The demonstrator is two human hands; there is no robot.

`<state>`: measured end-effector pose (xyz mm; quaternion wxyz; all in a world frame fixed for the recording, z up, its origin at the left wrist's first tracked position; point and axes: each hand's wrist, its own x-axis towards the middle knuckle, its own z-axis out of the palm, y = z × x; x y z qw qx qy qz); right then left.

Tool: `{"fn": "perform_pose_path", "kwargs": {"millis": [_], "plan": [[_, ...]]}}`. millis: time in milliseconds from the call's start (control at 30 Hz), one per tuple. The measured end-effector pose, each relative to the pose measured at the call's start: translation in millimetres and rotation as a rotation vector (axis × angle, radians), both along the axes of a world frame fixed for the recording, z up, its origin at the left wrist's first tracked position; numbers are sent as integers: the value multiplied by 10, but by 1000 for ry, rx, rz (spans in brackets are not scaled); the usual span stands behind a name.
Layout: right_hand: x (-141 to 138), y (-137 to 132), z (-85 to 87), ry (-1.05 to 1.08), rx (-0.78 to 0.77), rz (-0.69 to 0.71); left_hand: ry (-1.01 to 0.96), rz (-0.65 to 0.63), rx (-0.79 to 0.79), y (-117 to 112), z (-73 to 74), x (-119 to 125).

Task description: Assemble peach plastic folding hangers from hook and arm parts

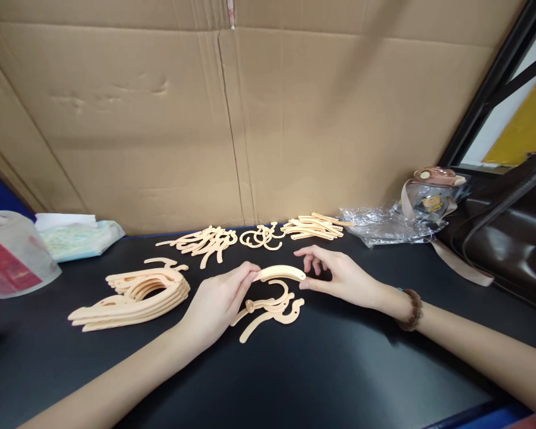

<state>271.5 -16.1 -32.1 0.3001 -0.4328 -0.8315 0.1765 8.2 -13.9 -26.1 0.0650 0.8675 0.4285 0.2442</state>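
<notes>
My left hand pinches one end of a curved cream plastic piece, held level over the table. At the other end of this piece, which has a small hole, is my right hand. Its thumb is at or just under that end, and its fingers are spread apart; whether the thumb touches cannot be made out. Just below the hands lie several loose hook-shaped and curved parts of the same cream colour. Left of my left hand is a stack of larger curved cream pieces.
Along the cardboard wall lie piles of curved strips, small hooks and straighter strips. Clear plastic wrap, a bottle and a dark bag are at right. A tape roll and tissue pack stand left.
</notes>
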Motion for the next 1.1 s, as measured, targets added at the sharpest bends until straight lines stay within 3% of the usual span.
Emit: {"fn": "perform_pose_path", "kwargs": {"millis": [167, 333, 600, 800, 967, 1100], "plan": [[-63, -87, 56, -89, 216, 52, 17, -43, -18, 1, 8, 8], [-61, -78, 44, -135, 383, -92, -4, -51, -43, 15, -3, 9], [-75, -73, 81, -122, 340, -253, 49, 61, 63, 24, -39, 3], [-71, -66, 74, -105, 323, -262, 66, 49, 120, 13, -35, 9], [-68, -68, 64, -139, 294, -172, -12, 30, 112, 12, -21, -2], [-51, -51, 80, -80, 217, -204, -33, 65, 124, 9, -19, -20]]}}
